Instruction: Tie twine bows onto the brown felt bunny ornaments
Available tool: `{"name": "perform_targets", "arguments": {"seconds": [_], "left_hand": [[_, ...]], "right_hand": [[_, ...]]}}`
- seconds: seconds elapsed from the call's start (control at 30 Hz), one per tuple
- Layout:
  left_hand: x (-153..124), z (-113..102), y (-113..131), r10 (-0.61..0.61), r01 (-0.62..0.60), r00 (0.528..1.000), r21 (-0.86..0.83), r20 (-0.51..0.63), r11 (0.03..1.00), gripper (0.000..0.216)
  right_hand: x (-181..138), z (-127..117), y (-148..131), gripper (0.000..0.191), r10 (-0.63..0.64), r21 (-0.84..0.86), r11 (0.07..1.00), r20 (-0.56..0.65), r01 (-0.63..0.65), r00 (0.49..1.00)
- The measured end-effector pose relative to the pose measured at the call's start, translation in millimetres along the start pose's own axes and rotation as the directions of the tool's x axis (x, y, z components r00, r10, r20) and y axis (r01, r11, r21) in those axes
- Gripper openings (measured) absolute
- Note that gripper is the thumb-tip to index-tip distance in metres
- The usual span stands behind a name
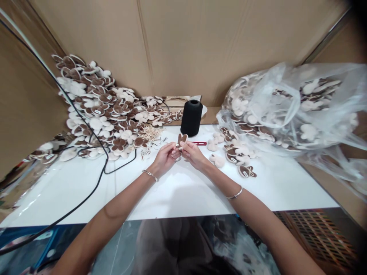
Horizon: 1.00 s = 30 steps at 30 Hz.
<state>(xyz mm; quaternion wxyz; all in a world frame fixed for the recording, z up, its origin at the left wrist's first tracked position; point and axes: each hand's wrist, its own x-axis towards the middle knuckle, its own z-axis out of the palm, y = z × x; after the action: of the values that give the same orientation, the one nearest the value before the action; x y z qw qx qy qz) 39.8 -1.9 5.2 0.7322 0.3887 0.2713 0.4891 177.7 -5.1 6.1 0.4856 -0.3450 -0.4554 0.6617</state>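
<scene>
Two bare forearms (114, 217) | left hand (164, 159), right hand (192, 154): both pinching one brown-and-cream felt mouse-head piece (181, 140) | long axis upright, ears pointing away | one black thread spool (191, 118) beyond

Spool: the thread spool (191, 117) is matte black.
Held piece: the felt piece (181, 139) just in front of the spool is chocolate brown with a cream edge.
Pile: the felt shapes (99, 110) left of the spool mix brown centres and cream rims with all-cream ones, some bearing small white labels.
Bag: the plastic bag (289, 100) right of the spool is clear, with brown and cream showing through.
Strip: the strip (199, 143) just beside the spool's foot is red.
Twine: the twine bundle (150, 133) left of the spool is pale cream.
Cables: the cables (106, 160) left of the spool are black.
Table: the table (177, 194) under the spool is glossy white.
Walls: the cardboard walls (177, 46) behind the spool are plain tan, with darker seams.
</scene>
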Motion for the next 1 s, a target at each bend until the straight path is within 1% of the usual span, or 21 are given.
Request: {"name": "perform_targets", "arguments": {"seconds": [0.1, 0.2, 0.3, 0.4, 0.5, 0.57, 0.7, 0.87, 0.93, 1.0], "left_hand": [[1, -3, 2, 0.011, -0.012, 1.000, 0.070, 0.012, 0.997, 0.037], [-1, -10, 6, 0.025, -0.038, 0.998, 0.258, 0.054, 0.965, 0.036], [-6, -16, 8, 0.058, -0.088, 0.995, 0.476, 0.079, 0.875, 0.036], [-11, -14, 10, 0.149, -0.167, 0.985, 0.634, 0.082, 0.755, 0.039], [-14, -10, 11, 0.233, -0.224, 0.968, 0.735, 0.091, 0.640, 0.039], [-14, -9, 11, 0.245, -0.237, 0.964, 0.763, 0.106, 0.602, 0.039], [-14, -11, 10, 0.212, -0.237, 0.968, 0.764, 0.133, 0.601, 0.038], [-12, -12, 10, 0.179, -0.224, 0.974, 0.716, 0.140, 0.661, 0.042], [-12, -10, 10, 0.163, -0.212, 0.977, 0.682, 0.136, 0.700, 0.042], [-11, -9, 11, 0.147, -0.195, 0.981, 0.640, 0.127, 0.743, 0.043]], "right_hand": [[-1, -2, 1, 0.047, 0.014, 0.015, 1.000, 0.018, -0.014, 1.000], [0, -4, 6, 0.047, 0.044, 0.001, 0.999, 0.021, -0.044, 0.999], [2, -6, 12, 0.048, 0.019, -0.044, 0.999, 0.012, -0.019, 1.000], [4, -7, 17, 0.047, -0.017, -0.104, 0.994, 0.011, 0.019, 1.000], [2, -7, 19, 0.047, -0.043, -0.158, 0.986, 0.014, 0.044, 0.999], [0, -6, 19, 0.046, -0.054, -0.206, 0.977, 0.006, 0.054, 0.999], [-5, -3, 15, 0.042, -0.121, -0.347, 0.931, 0.002, 0.114, 0.993], [-8, -5, 7, 0.035, -0.204, -0.477, 0.852, 0.079, 0.216, 0.976], [-9, -6, 6, 0.035, -0.223, -0.479, 0.844, 0.093, 0.240, 0.970], [-8, -5, 6, 0.036, -0.210, -0.407, 0.885, 0.083, 0.225, 0.974]]}}
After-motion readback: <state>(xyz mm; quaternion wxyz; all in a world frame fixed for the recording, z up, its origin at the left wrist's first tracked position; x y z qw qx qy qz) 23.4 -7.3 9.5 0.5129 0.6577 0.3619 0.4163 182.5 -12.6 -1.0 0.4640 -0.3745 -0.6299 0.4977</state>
